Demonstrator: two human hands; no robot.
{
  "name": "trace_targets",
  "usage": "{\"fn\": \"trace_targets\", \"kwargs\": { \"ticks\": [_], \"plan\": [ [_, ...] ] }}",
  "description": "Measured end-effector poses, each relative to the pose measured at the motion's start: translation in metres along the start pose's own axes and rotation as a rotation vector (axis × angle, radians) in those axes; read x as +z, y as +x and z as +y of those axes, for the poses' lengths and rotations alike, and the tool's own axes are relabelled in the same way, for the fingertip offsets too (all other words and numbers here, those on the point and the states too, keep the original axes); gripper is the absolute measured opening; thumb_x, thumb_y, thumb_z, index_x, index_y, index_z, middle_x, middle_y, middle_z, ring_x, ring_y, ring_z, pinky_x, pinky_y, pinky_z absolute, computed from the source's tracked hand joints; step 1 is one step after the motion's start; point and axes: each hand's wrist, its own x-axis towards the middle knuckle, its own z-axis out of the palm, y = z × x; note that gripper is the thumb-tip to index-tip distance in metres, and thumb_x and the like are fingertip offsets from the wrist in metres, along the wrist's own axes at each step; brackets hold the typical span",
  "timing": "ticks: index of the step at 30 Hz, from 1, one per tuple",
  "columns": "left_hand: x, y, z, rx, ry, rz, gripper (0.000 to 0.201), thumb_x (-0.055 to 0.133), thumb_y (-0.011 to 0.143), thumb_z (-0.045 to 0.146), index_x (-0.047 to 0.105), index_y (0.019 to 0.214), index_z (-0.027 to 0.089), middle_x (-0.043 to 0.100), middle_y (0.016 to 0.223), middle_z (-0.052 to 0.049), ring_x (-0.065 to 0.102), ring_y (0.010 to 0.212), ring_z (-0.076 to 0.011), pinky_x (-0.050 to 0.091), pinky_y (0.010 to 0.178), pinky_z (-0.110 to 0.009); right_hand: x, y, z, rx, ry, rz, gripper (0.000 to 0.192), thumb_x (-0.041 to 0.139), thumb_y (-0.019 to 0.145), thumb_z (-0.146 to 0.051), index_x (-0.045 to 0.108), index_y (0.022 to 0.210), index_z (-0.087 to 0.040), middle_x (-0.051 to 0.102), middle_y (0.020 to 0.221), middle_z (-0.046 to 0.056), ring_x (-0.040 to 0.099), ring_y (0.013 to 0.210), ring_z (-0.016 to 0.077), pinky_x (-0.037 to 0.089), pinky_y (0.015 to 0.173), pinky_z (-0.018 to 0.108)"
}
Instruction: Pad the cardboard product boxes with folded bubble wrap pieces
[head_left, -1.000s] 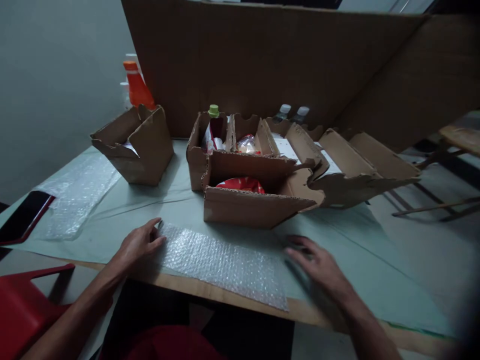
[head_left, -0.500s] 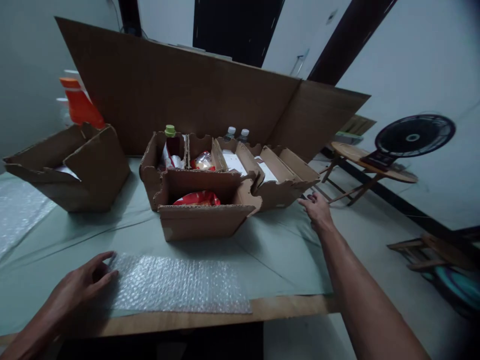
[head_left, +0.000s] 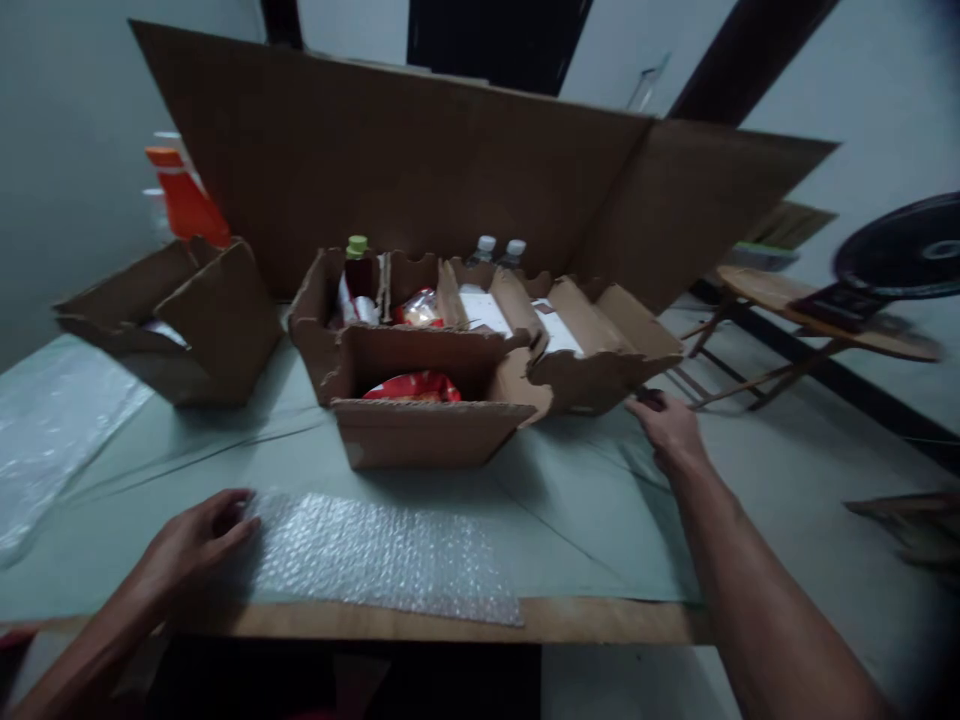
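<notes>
A strip of bubble wrap (head_left: 382,555) lies flat along the table's front edge. My left hand (head_left: 199,545) rests at its left end, thumb and forefinger curved and apart, touching the wrap. Over at the right side of the table, my right hand (head_left: 670,428) has its fingers closed beside the corner of a cardboard bin. A small dark object shows at those fingers, too blurred to name. Behind the wrap stands an open cardboard bin (head_left: 420,437) with a red packet (head_left: 416,387) inside.
More cardboard bins hold a green-capped bottle (head_left: 358,262), packets and white boxes (head_left: 484,308). To the left are another bin (head_left: 225,350), an orange bottle (head_left: 191,205) and a clear plastic sheet (head_left: 60,430). A cardboard panel (head_left: 420,170) stands behind; a fan (head_left: 900,250) sits rightward.
My right hand has closed its fingers by the dark object near the bin corner. My left hand stays at the wrap's left end. The whole view has shifted slightly.
</notes>
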Motion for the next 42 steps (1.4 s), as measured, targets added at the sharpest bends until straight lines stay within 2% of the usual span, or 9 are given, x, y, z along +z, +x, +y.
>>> {"fn": "trace_targets", "kwargs": {
  "ticks": [3, 6, 9, 12, 16, 20, 28, 35, 42],
  "plan": [
    [-0.003, -0.005, 0.005, 0.031, -0.035, -0.016, 0.056, 0.052, 0.075, 0.056, 0.066, 0.112, 0.016, 0.075, 0.091, -0.007, 0.07, 0.086, -0.0272, 0.05, 0.076, -0.033, -0.005, -0.055, -0.019, 0.074, 0.029, -0.029, 0.037, 0.06, 0.078, -0.053, 0.066, 0.097, -0.022, 0.071, 0.089, 0.016, 0.068, 0.091, 0.0339, 0.053, 0.084, 0.052],
    [-0.006, -0.007, 0.009, 0.07, -0.037, -0.028, 0.049, 0.051, 0.076, 0.052, 0.066, 0.107, 0.016, 0.072, 0.086, -0.005, 0.066, 0.08, -0.0239, 0.048, 0.073, -0.032, -0.001, -0.122, -0.039, 0.035, 0.058, -0.308, 0.033, 0.063, 0.078, -0.057, 0.071, 0.092, -0.028, 0.074, 0.086, 0.009, 0.071, 0.084, 0.0298, 0.055, 0.086, 0.047],
    [-0.009, -0.008, 0.013, 0.124, 0.008, -0.032, 0.034, 0.051, 0.076, 0.046, 0.066, 0.091, 0.018, 0.066, 0.074, -0.002, 0.059, 0.069, -0.0205, 0.042, 0.065, -0.03, 0.019, -0.179, -0.052, -0.196, -0.046, -0.569, 0.037, 0.063, 0.081, -0.053, 0.074, 0.101, -0.024, 0.075, 0.108, 0.01, 0.069, 0.102, 0.0302, 0.053, 0.093, 0.046],
    [-0.009, -0.009, 0.014, 0.174, 0.075, -0.024, 0.02, 0.052, 0.076, 0.04, 0.058, 0.074, 0.021, 0.057, 0.065, 0.0, 0.051, 0.062, -0.018, 0.034, 0.06, -0.029, 0.048, -0.21, -0.055, -0.382, -0.23, -0.556, 0.043, 0.056, 0.085, -0.049, 0.07, 0.114, -0.019, 0.067, 0.129, 0.015, 0.061, 0.118, 0.0341, 0.048, 0.098, 0.052],
    [-0.006, -0.015, 0.01, 0.244, 0.137, -0.012, 0.019, 0.049, 0.077, 0.035, 0.043, 0.064, 0.022, 0.051, 0.063, 0.001, 0.047, 0.062, -0.0167, 0.029, 0.06, -0.029, 0.069, -0.222, -0.062, -0.422, -0.259, -0.523, 0.029, 0.052, 0.087, -0.043, 0.069, 0.091, -0.021, 0.068, 0.127, 0.014, 0.062, 0.116, 0.0338, 0.047, 0.094, 0.051],
    [-0.01, -0.018, 0.007, 0.227, 0.107, 0.019, 0.019, 0.044, 0.081, 0.035, 0.042, 0.067, 0.022, 0.048, 0.062, 0.002, 0.047, 0.06, -0.016, 0.031, 0.059, -0.027, 0.064, -0.225, -0.087, -0.308, -0.139, -0.552, 0.024, 0.053, 0.083, -0.044, 0.063, 0.08, -0.023, 0.074, 0.1, 0.01, 0.068, 0.095, 0.0294, 0.05, 0.085, 0.044],
    [-0.052, 0.035, 0.02, 0.251, 0.232, 0.083, 0.017, 0.048, 0.083, 0.029, 0.062, 0.086, 0.019, 0.069, 0.081, -0.003, 0.063, 0.074, -0.0194, 0.04, 0.064, -0.026, 0.073, -0.281, -0.143, -0.028, 0.235, -0.759, 0.056, 0.059, 0.086, -0.044, 0.055, 0.137, -0.019, 0.07, 0.081, 0.002, 0.065, 0.067, 0.0181, 0.054, 0.067, 0.028],
    [-0.06, 0.081, 0.067, 0.372, 0.34, 0.046, 0.029, 0.056, 0.082, 0.02, 0.072, 0.106, 0.02, 0.077, 0.101, -0.009, 0.07, 0.097, -0.0266, 0.046, 0.078, -0.03, 0.099, -0.34, -0.149, -0.078, 0.471, -0.939, 0.052, 0.06, 0.092, -0.032, 0.055, 0.143, -0.027, 0.063, 0.139, 0.009, 0.06, 0.127, 0.0234, 0.047, 0.107, 0.033],
    [-0.052, 0.089, 0.069, 0.439, 0.356, 0.057, 0.026, 0.056, 0.084, 0.018, 0.073, 0.103, 0.02, 0.077, 0.094, -0.008, 0.071, 0.091, -0.025, 0.048, 0.074, -0.028, 0.084, -0.32, -0.155, -0.006, 0.378, -0.979, 0.029, 0.061, 0.091, -0.041, 0.077, 0.109, -0.027, 0.075, 0.11, 0.008, 0.069, 0.106, 0.0248, 0.053, 0.095, 0.031]
  ]
}}
